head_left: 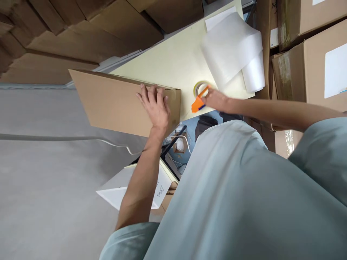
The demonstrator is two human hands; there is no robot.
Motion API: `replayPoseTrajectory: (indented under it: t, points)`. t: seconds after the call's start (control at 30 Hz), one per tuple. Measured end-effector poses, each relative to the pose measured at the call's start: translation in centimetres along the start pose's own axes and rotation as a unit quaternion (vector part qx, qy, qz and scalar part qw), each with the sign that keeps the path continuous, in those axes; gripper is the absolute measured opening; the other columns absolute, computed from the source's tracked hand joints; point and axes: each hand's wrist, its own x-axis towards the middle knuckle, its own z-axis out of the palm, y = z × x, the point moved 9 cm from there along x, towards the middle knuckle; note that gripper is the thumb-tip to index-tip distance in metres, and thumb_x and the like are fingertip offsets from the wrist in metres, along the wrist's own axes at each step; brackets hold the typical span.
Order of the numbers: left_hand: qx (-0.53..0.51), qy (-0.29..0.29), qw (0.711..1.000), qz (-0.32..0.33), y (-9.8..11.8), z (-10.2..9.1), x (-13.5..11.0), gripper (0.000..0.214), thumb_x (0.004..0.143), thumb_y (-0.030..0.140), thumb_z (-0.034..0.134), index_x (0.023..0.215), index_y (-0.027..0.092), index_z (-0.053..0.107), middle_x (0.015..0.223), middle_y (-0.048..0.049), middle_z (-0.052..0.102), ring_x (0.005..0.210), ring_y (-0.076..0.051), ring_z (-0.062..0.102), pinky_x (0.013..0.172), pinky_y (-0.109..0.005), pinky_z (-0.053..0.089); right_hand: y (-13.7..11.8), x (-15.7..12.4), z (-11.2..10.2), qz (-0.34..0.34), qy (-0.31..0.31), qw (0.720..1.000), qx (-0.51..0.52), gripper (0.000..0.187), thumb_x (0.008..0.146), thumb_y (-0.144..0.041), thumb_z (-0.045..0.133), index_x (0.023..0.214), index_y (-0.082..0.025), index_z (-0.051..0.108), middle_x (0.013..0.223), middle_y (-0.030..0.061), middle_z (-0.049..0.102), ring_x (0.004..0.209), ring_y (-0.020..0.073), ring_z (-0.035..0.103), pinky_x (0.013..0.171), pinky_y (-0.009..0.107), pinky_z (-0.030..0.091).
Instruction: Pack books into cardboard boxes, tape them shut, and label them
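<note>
A closed cardboard box [116,103] lies on the pale yellow tabletop [162,61], at the table's left part. My left hand [155,106] rests flat on this box near its right end, fingers spread. To the right of the box, my right hand [215,100] is wrapped round an orange tape dispenser [197,104]. A roll of tape [195,88] with a yellowish edge shows at the dispenser's far side. The right hand is slightly blurred, and its palm side is hidden.
A roll of translucent wrapping sheet [253,74] lies partly unrolled at the table's right end. Stacked cartons [288,68] stand on the right, and more boxes [73,41] line the back. A white cable [114,143] runs along the grey wall [48,195] at left.
</note>
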Motion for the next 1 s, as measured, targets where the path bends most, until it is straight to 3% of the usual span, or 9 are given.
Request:
replayPoseTrajectory:
  t: [0.07, 0.17, 0.3, 0.57, 0.7, 0.8, 0.87, 0.93, 1.0]
  points:
    - [-0.031, 0.001, 1.0, -0.003, -0.2, 0.1, 0.2, 0.044, 0.113, 0.045, 0.048, 0.15, 0.026, 0.064, 0.174, -0.0118, 0.049, 0.178, -0.029, 0.006, 0.143, -0.06, -0.01, 6.0, -1.0, -3.3, 0.092, 0.075, 0.987, -0.109, 0.036, 0.093, 0.003, 0.034, 0.104, -0.001, 0.068, 0.095, 0.0183, 0.083, 0.114, 0.0276, 0.08, 0.12, 0.053, 0.042]
    - [-0.075, 0.002, 0.997, -0.005, -0.6, 0.2, 0.1, 0.044, 0.113, 0.047, 0.053, 0.148, 0.023, 0.063, 0.175, -0.0117, 0.048, 0.178, -0.03, 0.005, 0.141, -0.064, -0.014, 10.2, 0.5, -6.2, 0.118, 0.129, 0.969, -0.174, 0.021, 0.09, -0.001, 0.044, 0.079, -0.013, 0.058, 0.094, 0.0185, 0.083, 0.119, 0.0298, 0.081, 0.115, 0.046, 0.048]
    - [-0.095, 0.001, 0.996, -0.002, -1.2, 0.5, -0.5, 0.039, 0.11, 0.047, 0.057, 0.141, 0.024, 0.066, 0.171, -0.011, 0.051, 0.178, -0.03, 0.007, 0.141, -0.065, -0.015, 10.8, 5.3, -6.3, 0.112, 0.166, 0.959, -0.199, 0.022, 0.082, 0.002, 0.063, 0.077, -0.016, 0.051, 0.108, 0.0155, 0.087, 0.123, 0.0284, 0.081, 0.116, 0.045, 0.053]
    - [-0.126, 0.014, 0.992, 0.022, -1.0, 0.3, -2.0, 0.031, 0.108, 0.044, 0.064, 0.13, 0.023, 0.068, 0.154, -0.0092, 0.063, 0.175, -0.027, 0.019, 0.143, -0.065, -0.005, 10.6, 9.9, -6.2, 0.093, 0.195, 0.971, -0.097, 0.055, 0.083, 0.006, 0.063, 0.064, -0.022, 0.02, 0.108, 0.0116, 0.087, 0.135, 0.0273, 0.074, 0.122, 0.047, 0.045]
    - [-0.097, 0.021, 0.994, 0.056, 0.0, -0.3, -4.2, 0.025, 0.108, 0.044, 0.063, 0.12, 0.023, 0.073, 0.146, -0.0111, 0.069, 0.172, -0.029, 0.029, 0.144, -0.061, 0.012, 9.1, 11.2, -5.6, 0.072, 0.196, 0.978, -0.019, 0.046, 0.088, 0.003, 0.057, 0.06, -0.02, 0.029, 0.105, 0.0092, 0.086, 0.146, 0.027, 0.066, 0.129, 0.049, 0.035]
    - [-0.066, 0.026, 0.995, 0.077, 0.0, -0.7, -6.0, 0.029, 0.109, 0.046, 0.06, 0.098, 0.023, 0.073, 0.116, -0.0115, 0.075, 0.152, -0.03, 0.056, 0.138, -0.059, 0.031, 5.8, 11.1, -3.3, 0.045, 0.192, 0.98, -0.001, 0.032, 0.093, -0.001, 0.052, 0.066, -0.016, 0.049, 0.099, 0.0074, 0.086, 0.147, 0.0294, 0.065, 0.13, 0.054, 0.035]
    - [-0.064, 0.056, 0.995, 0.043, -1.1, -1.2, -6.2, 0.039, 0.112, 0.048, 0.054, 0.089, 0.023, 0.071, 0.104, -0.0121, 0.074, 0.139, -0.032, 0.065, 0.133, -0.061, 0.039, 2.9, 10.5, -1.4, 0.019, 0.193, 0.981, 0.017, 0.027, 0.097, -0.006, 0.048, 0.076, -0.015, 0.062, 0.095, 0.0056, 0.084, 0.143, 0.0322, 0.069, 0.128, 0.061, 0.038]
    - [-0.077, 0.125, 0.989, -0.031, -3.0, -2.0, -5.7, 0.037, 0.114, 0.048, 0.051, 0.105, 0.02, 0.073, 0.125, -0.0166, 0.073, 0.149, -0.034, 0.059, 0.134, -0.064, 0.036, 0.2, 9.5, 0.2, -0.003, 0.194, 0.981, 0.021, 0.029, 0.101, -0.011, 0.043, 0.09, -0.017, 0.07, 0.093, 0.006, 0.082, 0.135, 0.0349, 0.075, 0.124, 0.068, 0.044]
    - [-0.092, 0.201, 0.968, -0.119, -5.0, -2.4, -4.9, 0.041, 0.114, 0.045, 0.055, 0.138, 0.014, 0.065, 0.161, -0.0229, 0.055, 0.166, -0.036, 0.039, 0.14, -0.065, 0.024, -1.6, 8.7, 1.3, -0.007, 0.183, 0.983, -0.014, 0.034, 0.101, -0.011, 0.039, 0.103, -0.017, 0.073, 0.094, 0.0082, 0.081, 0.124, 0.0354, 0.08, 0.12, 0.07, 0.048]
